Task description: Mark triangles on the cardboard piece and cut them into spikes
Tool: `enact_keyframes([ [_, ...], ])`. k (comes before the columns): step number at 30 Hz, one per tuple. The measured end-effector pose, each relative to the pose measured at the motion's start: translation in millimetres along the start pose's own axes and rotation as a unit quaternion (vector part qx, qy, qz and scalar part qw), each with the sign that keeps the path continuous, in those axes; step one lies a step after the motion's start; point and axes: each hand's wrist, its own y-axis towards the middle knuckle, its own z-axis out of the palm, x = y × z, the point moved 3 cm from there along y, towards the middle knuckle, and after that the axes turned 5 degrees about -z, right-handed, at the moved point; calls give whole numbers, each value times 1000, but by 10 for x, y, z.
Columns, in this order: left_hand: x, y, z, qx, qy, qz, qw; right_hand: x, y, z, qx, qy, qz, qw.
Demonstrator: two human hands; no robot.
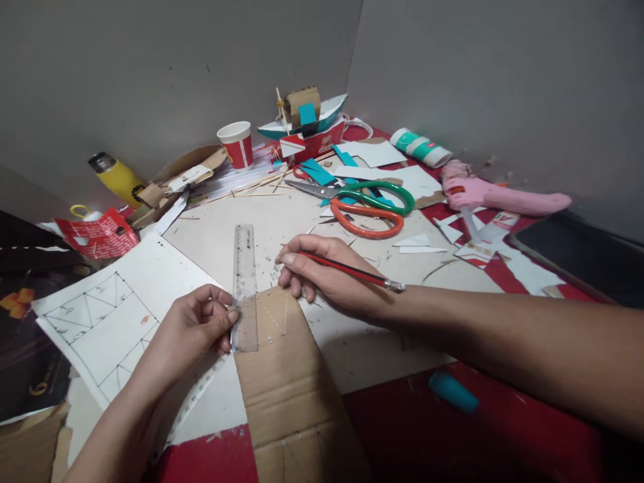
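Note:
My left hand (198, 322) pinches the lower part of a clear plastic ruler (244, 268), which lies upright along the left edge of a brown cardboard strip (286, 382). My right hand (322, 272) holds a red pencil (352, 272), fingers closed round it, resting at the top edge of the cardboard. The cardboard bears faint pencil lines. A white sheet with a drawn triangle pattern (105, 315) lies under my left wrist.
Green and orange scissors (367, 204) lie beyond my right hand. A pink glue gun (496, 194), a paper cup (236, 144), a cardboard model boat (306, 121), a yellow bottle (118, 176), a teal cap (453, 391) and paper scraps crowd the table.

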Motion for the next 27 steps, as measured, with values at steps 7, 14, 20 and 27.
enact_keyframes([
  [7, -50, -82, 6, -126, 194, 52, 971, 11, 7, 14, 5, -10, 8, 1000],
  [14, -90, -102, 169, -176, 490, 324, 790, -18, 22, 2, 21, -23, -31, 999],
  [20, 96, 54, 105, -98, 525, 242, 810, 24, 17, 9, 32, -60, -75, 995],
  [27, 81, 55, 105, -100, 519, 260, 808, 24, 17, -12, 14, -45, -84, 995],
])
